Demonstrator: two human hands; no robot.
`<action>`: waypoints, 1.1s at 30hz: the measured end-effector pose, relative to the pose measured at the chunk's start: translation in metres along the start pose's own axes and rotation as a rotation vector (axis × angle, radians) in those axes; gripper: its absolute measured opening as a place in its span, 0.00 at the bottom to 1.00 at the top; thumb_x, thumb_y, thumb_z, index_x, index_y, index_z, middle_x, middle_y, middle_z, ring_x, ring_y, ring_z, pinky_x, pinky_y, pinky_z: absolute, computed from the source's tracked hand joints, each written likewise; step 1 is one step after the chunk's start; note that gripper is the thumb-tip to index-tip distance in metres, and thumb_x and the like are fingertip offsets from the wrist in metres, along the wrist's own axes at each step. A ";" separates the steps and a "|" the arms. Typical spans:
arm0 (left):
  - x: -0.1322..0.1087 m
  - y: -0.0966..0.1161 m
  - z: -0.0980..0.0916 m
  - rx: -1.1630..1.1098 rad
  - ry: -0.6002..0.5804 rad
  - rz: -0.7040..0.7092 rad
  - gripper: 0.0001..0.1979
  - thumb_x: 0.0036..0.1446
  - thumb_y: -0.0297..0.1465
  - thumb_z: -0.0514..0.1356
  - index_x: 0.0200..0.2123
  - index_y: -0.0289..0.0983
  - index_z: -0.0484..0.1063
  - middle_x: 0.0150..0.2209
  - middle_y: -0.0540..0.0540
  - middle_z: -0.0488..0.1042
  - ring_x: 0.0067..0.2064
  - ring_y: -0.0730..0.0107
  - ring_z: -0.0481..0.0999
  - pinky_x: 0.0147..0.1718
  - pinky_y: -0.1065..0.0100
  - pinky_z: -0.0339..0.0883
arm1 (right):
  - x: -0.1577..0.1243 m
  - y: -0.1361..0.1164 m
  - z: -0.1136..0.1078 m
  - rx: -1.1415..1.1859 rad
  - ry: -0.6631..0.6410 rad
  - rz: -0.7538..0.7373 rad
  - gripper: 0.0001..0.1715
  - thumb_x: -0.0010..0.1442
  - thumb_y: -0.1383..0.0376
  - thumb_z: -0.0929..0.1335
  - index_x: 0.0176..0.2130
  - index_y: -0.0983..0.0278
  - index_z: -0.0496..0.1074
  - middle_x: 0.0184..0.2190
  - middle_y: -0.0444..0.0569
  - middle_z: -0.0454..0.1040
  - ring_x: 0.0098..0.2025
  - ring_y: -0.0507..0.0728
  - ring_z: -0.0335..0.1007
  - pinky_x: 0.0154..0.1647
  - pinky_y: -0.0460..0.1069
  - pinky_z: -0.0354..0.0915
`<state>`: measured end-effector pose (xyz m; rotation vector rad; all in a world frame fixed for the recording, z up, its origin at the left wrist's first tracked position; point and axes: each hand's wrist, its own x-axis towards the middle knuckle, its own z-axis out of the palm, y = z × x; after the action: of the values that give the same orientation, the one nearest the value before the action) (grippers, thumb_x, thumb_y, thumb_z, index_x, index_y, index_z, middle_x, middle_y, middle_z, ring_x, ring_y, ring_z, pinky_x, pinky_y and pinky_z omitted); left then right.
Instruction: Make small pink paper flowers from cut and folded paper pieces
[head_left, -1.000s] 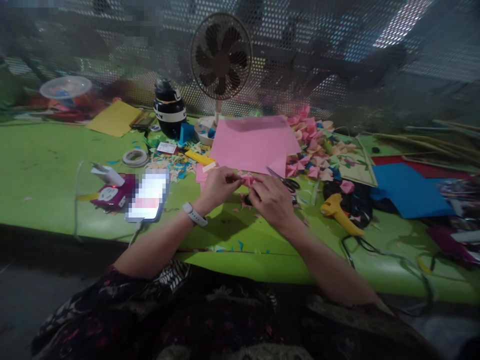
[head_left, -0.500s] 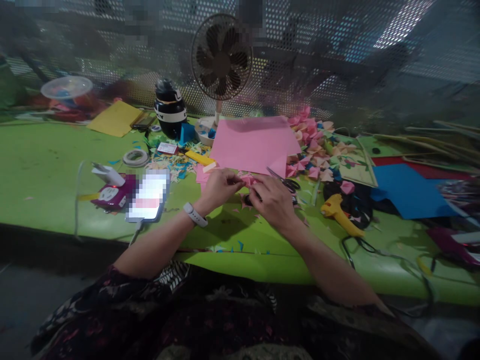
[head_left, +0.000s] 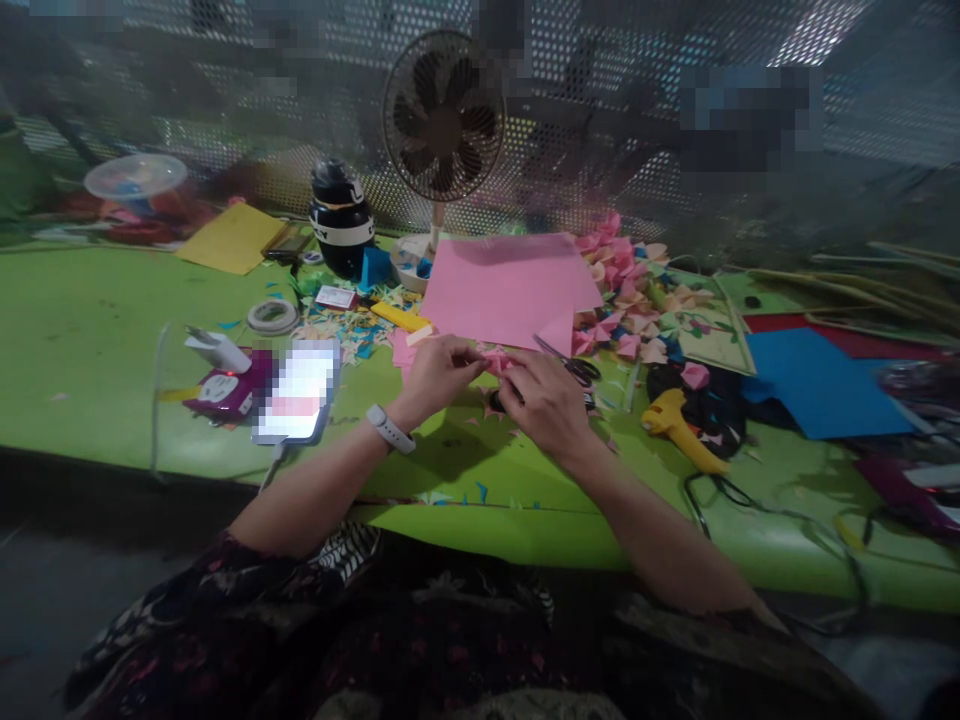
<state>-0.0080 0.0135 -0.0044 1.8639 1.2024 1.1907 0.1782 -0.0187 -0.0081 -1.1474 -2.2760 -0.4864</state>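
A small piece of pink paper is held between my two hands, low over the green table. My left hand pinches its left side between thumb and fingertips. On the other side, the fingers of my right hand are closed on the same piece; its exact shape is partly hidden by them. Scissors with dark handles lie just beyond my right hand. Right behind my hands are large pink paper sheets. Pink scraps and a dark object lie below my fingers, partly covered.
Folded paper flowers are heaped at the back right, near a yellow glue gun and blue paper. To the left are a lit phone, a tape roll and paper scraps. A fan stands at the back.
Almost nothing differs. Both hands stay in place on the pink paper, with at most a slight shift of the fingers.
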 end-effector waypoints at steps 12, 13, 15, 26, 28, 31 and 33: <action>0.000 -0.002 0.001 0.003 -0.014 -0.001 0.04 0.52 0.30 0.67 0.26 0.37 0.78 0.25 0.48 0.76 0.27 0.74 0.69 0.27 0.68 0.61 | -0.001 0.000 0.002 0.026 -0.009 0.007 0.12 0.67 0.68 0.64 0.40 0.68 0.76 0.46 0.60 0.78 0.46 0.63 0.72 0.48 0.59 0.69; 0.000 -0.001 0.001 0.007 -0.017 -0.005 0.05 0.52 0.30 0.67 0.26 0.37 0.78 0.25 0.48 0.76 0.27 0.74 0.69 0.27 0.68 0.61 | -0.001 0.001 0.002 0.033 -0.012 0.009 0.12 0.67 0.68 0.63 0.40 0.68 0.77 0.46 0.60 0.78 0.47 0.63 0.72 0.49 0.59 0.69; 0.000 -0.001 0.001 0.014 -0.022 -0.015 0.05 0.52 0.30 0.67 0.25 0.37 0.78 0.25 0.48 0.75 0.27 0.73 0.68 0.27 0.68 0.60 | -0.001 0.001 0.001 0.049 -0.025 0.019 0.13 0.67 0.68 0.63 0.42 0.68 0.77 0.47 0.60 0.78 0.48 0.63 0.72 0.50 0.60 0.69; 0.000 -0.002 0.002 0.014 -0.020 -0.026 0.04 0.52 0.29 0.67 0.26 0.37 0.78 0.25 0.48 0.75 0.27 0.72 0.69 0.27 0.68 0.60 | -0.001 0.000 0.000 0.034 -0.035 0.018 0.13 0.67 0.67 0.64 0.43 0.67 0.77 0.47 0.59 0.78 0.47 0.63 0.73 0.48 0.59 0.70; 0.000 -0.001 0.001 0.021 -0.015 -0.035 0.04 0.52 0.29 0.67 0.26 0.36 0.79 0.25 0.48 0.75 0.27 0.73 0.69 0.27 0.68 0.60 | -0.001 0.001 0.000 0.034 -0.027 0.005 0.13 0.67 0.67 0.63 0.43 0.68 0.77 0.47 0.60 0.78 0.47 0.63 0.73 0.48 0.59 0.70; 0.000 0.000 0.001 0.024 -0.025 -0.042 0.04 0.52 0.28 0.67 0.26 0.36 0.78 0.25 0.48 0.76 0.27 0.73 0.69 0.27 0.68 0.60 | -0.001 0.001 0.001 0.018 -0.007 -0.009 0.13 0.67 0.68 0.63 0.43 0.69 0.77 0.46 0.60 0.78 0.46 0.63 0.73 0.47 0.58 0.70; 0.001 -0.001 0.001 0.026 -0.033 -0.041 0.04 0.52 0.29 0.67 0.26 0.36 0.78 0.25 0.48 0.75 0.27 0.72 0.69 0.27 0.68 0.60 | -0.001 0.000 0.002 0.011 0.002 -0.011 0.13 0.67 0.68 0.64 0.42 0.69 0.77 0.46 0.59 0.78 0.46 0.63 0.73 0.46 0.58 0.70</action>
<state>-0.0073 0.0143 -0.0051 1.8619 1.2370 1.1235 0.1786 -0.0182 -0.0100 -1.1296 -2.2816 -0.4781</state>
